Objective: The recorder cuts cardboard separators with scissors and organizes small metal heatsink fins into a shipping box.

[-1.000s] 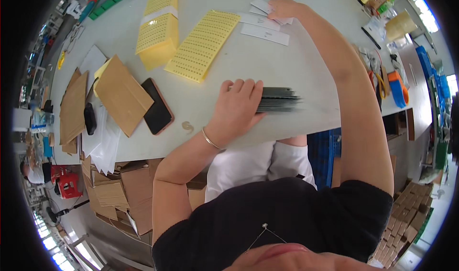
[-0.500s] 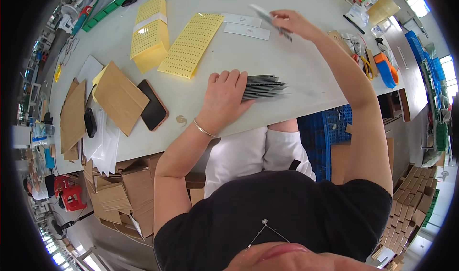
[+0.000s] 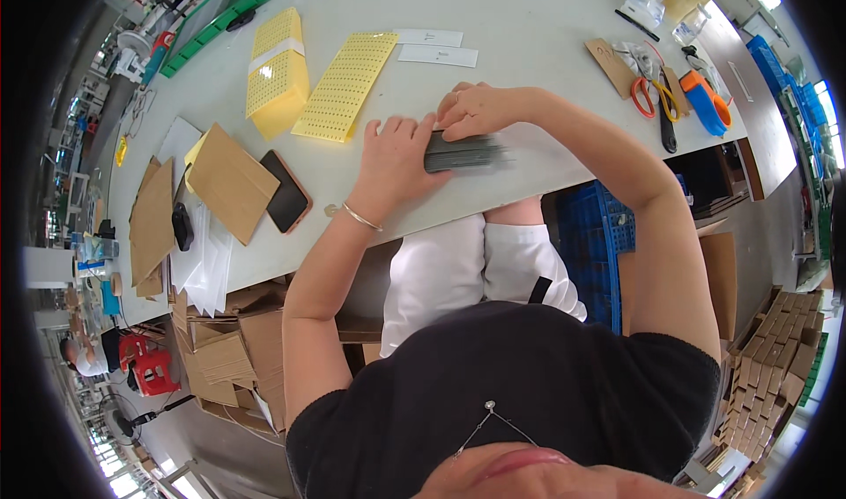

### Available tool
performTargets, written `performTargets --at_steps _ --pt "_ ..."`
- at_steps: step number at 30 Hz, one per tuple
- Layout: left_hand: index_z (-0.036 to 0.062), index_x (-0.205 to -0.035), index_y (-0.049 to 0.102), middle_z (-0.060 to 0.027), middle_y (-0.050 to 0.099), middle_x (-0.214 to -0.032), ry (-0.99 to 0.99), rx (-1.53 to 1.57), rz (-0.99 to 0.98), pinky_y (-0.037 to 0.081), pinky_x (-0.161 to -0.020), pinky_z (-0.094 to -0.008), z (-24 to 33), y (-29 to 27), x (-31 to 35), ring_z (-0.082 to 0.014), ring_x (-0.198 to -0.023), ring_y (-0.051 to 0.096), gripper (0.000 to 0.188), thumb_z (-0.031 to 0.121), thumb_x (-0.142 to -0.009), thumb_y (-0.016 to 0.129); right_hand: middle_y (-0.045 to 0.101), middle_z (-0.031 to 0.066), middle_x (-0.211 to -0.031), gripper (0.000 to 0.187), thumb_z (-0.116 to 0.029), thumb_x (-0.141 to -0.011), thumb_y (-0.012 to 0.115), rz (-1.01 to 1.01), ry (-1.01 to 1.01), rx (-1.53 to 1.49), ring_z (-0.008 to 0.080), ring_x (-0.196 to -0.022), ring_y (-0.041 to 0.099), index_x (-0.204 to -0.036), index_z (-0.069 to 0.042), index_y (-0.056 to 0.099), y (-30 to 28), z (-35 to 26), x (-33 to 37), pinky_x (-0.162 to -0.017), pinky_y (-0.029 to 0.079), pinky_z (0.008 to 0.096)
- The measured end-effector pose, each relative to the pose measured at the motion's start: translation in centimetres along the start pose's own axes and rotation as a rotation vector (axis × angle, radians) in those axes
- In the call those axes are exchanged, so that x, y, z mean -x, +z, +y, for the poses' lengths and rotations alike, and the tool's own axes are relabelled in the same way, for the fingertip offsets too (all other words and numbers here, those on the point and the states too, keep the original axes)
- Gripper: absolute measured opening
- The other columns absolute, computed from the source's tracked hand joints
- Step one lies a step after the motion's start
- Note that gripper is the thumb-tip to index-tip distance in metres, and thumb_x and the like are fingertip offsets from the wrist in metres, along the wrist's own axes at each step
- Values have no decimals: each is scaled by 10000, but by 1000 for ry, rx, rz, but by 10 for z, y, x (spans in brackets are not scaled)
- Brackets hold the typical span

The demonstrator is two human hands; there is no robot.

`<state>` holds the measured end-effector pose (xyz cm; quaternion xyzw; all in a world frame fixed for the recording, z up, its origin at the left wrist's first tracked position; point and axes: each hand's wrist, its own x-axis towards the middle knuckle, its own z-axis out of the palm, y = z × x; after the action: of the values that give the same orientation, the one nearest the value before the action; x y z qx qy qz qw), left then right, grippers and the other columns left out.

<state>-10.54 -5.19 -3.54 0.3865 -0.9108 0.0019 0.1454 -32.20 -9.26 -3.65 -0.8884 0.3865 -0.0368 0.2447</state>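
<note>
A stack of thin, dark grey flat strips (image 3: 467,154) stands on the table near its front edge, blurred at its right end. My left hand (image 3: 398,157) is closed round the stack's left end, its thumb on the near side. My right hand (image 3: 476,111) bends over the far edge of the stack, fingers curled and pressed together against the strips, close to my left fingertips. Whether a single strip is pinched there is hidden. Beyond lie a yellow sheet with rows of small dark marks (image 3: 345,85) and two white paper slips (image 3: 438,55).
Left of my hands are a banded yellow sheet bundle (image 3: 278,76), a phone (image 3: 286,192), brown cardboard pieces (image 3: 233,182) and white sheets (image 3: 204,266). At right lie scissors (image 3: 643,98), an orange-and-blue tape dispenser (image 3: 708,103) and a black pen (image 3: 636,25). A green tray (image 3: 216,19) sits far left.
My right hand has come down and left from the far right, where it held a thin strip, to the stack. My left hand stays on the stack. The view has shifted slightly.
</note>
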Motion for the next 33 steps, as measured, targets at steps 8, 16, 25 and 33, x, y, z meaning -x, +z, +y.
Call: performTargets --at_steps 8,16,25,33 --pt "103 -1239 546 -58 596 -1019 -62 40 -135 391 -856 -369 -9 3 -5 -212 -1016 546 787 499 -600 780 514 108 -1348 516 -399 -1010 322 735 318 -967 205 -1262 448 -1325 -34 505 55 7 59 -1062 313 323" --pt "152 -1350 444 -72 543 -1159 47 238 -59 393 -942 -398 -24 6 -7 -241 -1117 506 879 429 -596 804 506 145 -1341 557 -423 -1010 311 1043 286 -1168 225 -1252 444 -1365 -15 444 72 -48 8 -1070 299 344" --pt "120 -1275 508 -94 556 -1123 -51 248 -27 414 -934 -402 -38 14 1 -265 -1095 515 801 410 -594 814 504 120 -1319 517 -410 -997 381 1046 299 -1132 214 -1235 445 -1321 -19 475 74 -56 -7 -1042 331 329" --pt "88 -1226 489 -102 540 -1141 38 161 -38 417 -936 -394 -39 11 6 -289 -1116 494 718 295 -606 787 522 116 -1294 522 -410 -996 387 1001 295 -1028 202 -1200 469 -1312 -7 483 80 -58 -2 -1020 350 315"
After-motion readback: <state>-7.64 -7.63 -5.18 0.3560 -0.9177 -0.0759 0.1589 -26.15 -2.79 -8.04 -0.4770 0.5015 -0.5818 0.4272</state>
